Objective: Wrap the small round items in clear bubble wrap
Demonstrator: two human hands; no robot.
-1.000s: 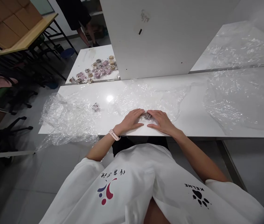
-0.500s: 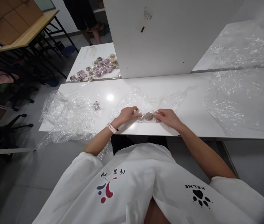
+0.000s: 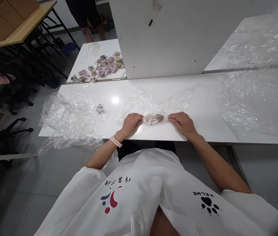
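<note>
A strip of clear plastic film (image 3: 141, 98) is spread on the white table in front of me. Rolled in its near edge lie two small round pieces, a pale tan one (image 3: 149, 118) and a darker brown one (image 3: 159, 117), side by side. My left hand (image 3: 132, 123) is closed on the film just left of the tan piece. On the other side, my right hand (image 3: 183, 124) has its fingers pressed together on the film right of the brown piece. A small dark wrapped piece (image 3: 100, 108) sits to the left, away from both hands.
Crumpled clear film (image 3: 67, 121) covers the table's left end and hangs over its front edge. More film (image 3: 257, 108) lies at the right. Behind a white upright panel (image 3: 163, 39), several wrapped pieces (image 3: 106, 68) are heaped. A person's legs (image 3: 87, 19) stand beyond.
The wrapped bundle has turned, so two pieces now show where mostly one did. It has moved slightly away from me, and my right hand has shifted a little rightward.
</note>
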